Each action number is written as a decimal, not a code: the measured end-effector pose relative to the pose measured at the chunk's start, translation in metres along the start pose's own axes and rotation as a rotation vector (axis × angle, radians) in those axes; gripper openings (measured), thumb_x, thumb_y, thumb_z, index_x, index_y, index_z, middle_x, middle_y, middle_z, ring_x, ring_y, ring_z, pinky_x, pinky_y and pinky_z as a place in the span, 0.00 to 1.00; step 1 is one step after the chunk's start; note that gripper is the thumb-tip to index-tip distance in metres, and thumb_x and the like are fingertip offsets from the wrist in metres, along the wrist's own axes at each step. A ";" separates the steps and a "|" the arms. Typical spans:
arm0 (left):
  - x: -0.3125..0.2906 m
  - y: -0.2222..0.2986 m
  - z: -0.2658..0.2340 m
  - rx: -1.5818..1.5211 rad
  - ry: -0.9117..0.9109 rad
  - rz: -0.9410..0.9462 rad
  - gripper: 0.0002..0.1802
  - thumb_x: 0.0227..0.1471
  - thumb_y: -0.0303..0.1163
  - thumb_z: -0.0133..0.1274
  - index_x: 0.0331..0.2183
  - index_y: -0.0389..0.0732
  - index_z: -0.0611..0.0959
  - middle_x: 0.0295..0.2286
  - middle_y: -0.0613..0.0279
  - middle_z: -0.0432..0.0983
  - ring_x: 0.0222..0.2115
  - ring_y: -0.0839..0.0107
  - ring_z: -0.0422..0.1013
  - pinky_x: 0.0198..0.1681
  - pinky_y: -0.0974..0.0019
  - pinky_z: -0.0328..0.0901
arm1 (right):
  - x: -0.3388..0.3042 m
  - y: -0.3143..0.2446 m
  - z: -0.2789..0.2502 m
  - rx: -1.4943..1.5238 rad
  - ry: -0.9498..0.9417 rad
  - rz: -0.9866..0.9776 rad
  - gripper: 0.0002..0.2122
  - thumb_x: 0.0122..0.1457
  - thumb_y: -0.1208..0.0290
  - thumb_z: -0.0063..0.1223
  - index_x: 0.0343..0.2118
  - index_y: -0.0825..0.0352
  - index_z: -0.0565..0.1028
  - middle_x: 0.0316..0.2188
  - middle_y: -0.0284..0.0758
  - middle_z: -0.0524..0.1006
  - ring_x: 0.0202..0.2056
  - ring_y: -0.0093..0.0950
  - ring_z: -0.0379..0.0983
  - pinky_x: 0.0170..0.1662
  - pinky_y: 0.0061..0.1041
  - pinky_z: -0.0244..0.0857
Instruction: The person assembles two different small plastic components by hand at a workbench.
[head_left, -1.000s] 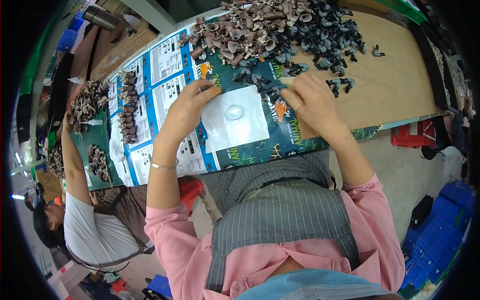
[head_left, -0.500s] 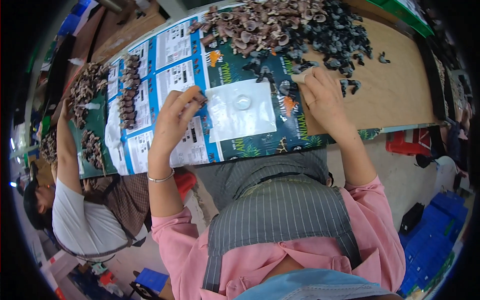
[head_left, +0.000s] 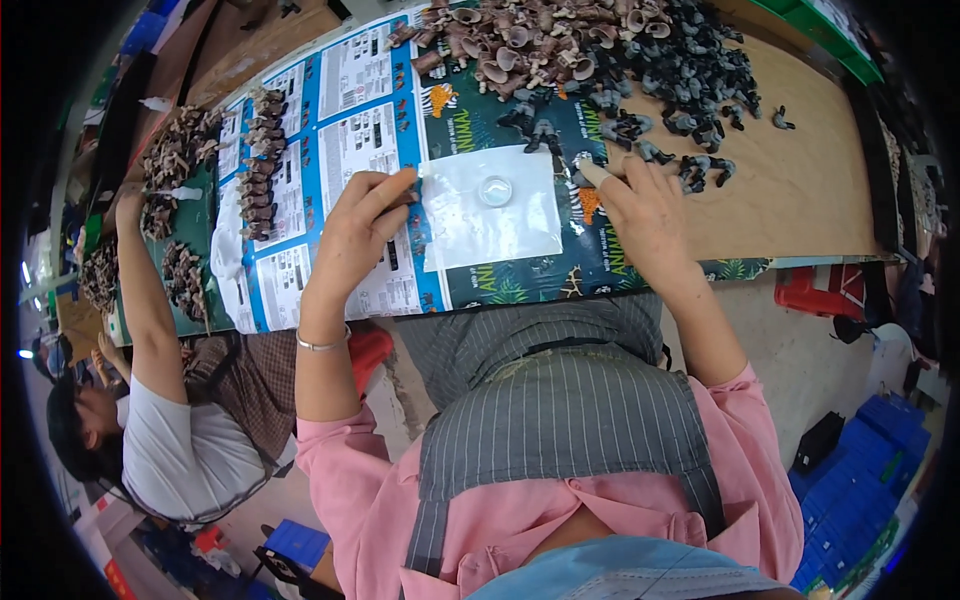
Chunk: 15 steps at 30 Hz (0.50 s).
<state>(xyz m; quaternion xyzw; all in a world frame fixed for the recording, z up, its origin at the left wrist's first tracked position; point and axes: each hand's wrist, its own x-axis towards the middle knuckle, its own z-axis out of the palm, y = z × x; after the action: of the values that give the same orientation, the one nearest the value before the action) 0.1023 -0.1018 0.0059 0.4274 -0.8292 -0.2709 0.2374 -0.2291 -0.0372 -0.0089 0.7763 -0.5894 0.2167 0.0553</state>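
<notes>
My left hand is over the printed sheets, its fingers curled and pinched together; whatever they hold is hidden behind them. To its right lies a white translucent sheet with a small round clear dish on it. Beyond the sheet's right edge, my right hand has its fingers closed, with pale covers on the fingertips. A small grey toy piece shows at those fingertips, partly covered. More grey and black toy pieces lie just past this hand.
Brown horn-shaped pieces heap up at the far side, beside a pile of grey-black pieces. A row of brown pieces stands on the left sheets. Brown cardboard covers the right. A co-worker reaches toward other piles at left.
The brown piece seen in my left fingers is now hidden as they curl closer. My right fingertips have come down to the grey piece beside the sheet.
</notes>
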 end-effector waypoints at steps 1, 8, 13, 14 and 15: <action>-0.005 0.000 0.002 -0.060 0.103 -0.079 0.23 0.47 0.16 0.54 0.48 0.41 0.79 0.39 0.56 0.73 0.39 0.65 0.74 0.43 0.66 0.69 | 0.000 0.001 0.004 -0.004 -0.002 0.004 0.08 0.48 0.71 0.59 0.34 0.59 0.77 0.31 0.29 0.69 0.35 0.28 0.68 0.39 0.30 0.57; -0.048 0.006 0.044 -0.884 0.624 -0.376 0.24 0.50 0.15 0.53 0.51 0.35 0.76 0.43 0.59 0.75 0.41 0.75 0.71 0.45 0.74 0.66 | 0.017 -0.004 0.001 0.422 0.071 0.036 0.07 0.50 0.74 0.58 0.34 0.62 0.76 0.30 0.32 0.71 0.35 0.33 0.71 0.38 0.31 0.61; -0.058 0.013 0.048 -0.962 0.709 -0.358 0.22 0.50 0.16 0.53 0.49 0.33 0.77 0.42 0.60 0.76 0.40 0.76 0.71 0.44 0.74 0.65 | 0.043 -0.036 0.004 0.549 0.009 -0.142 0.08 0.49 0.75 0.59 0.34 0.63 0.76 0.30 0.32 0.71 0.34 0.33 0.71 0.35 0.29 0.67; -0.059 0.012 0.049 -0.970 0.725 -0.357 0.22 0.50 0.16 0.53 0.49 0.33 0.77 0.42 0.60 0.76 0.40 0.76 0.71 0.44 0.74 0.65 | 0.047 -0.041 0.006 0.531 0.008 -0.200 0.09 0.48 0.76 0.59 0.34 0.63 0.76 0.30 0.33 0.71 0.34 0.33 0.71 0.34 0.30 0.67; -0.060 0.010 0.051 -1.004 0.731 -0.377 0.22 0.50 0.16 0.54 0.50 0.33 0.76 0.42 0.60 0.76 0.39 0.77 0.71 0.43 0.75 0.66 | 0.050 -0.045 0.007 0.512 0.008 -0.258 0.09 0.48 0.77 0.59 0.34 0.63 0.76 0.30 0.33 0.70 0.34 0.33 0.72 0.33 0.31 0.68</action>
<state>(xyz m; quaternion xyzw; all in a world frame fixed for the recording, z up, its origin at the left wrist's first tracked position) 0.0963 -0.0337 -0.0347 0.4674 -0.3782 -0.4997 0.6235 -0.1741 -0.0709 0.0130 0.8326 -0.4118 0.3528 -0.1132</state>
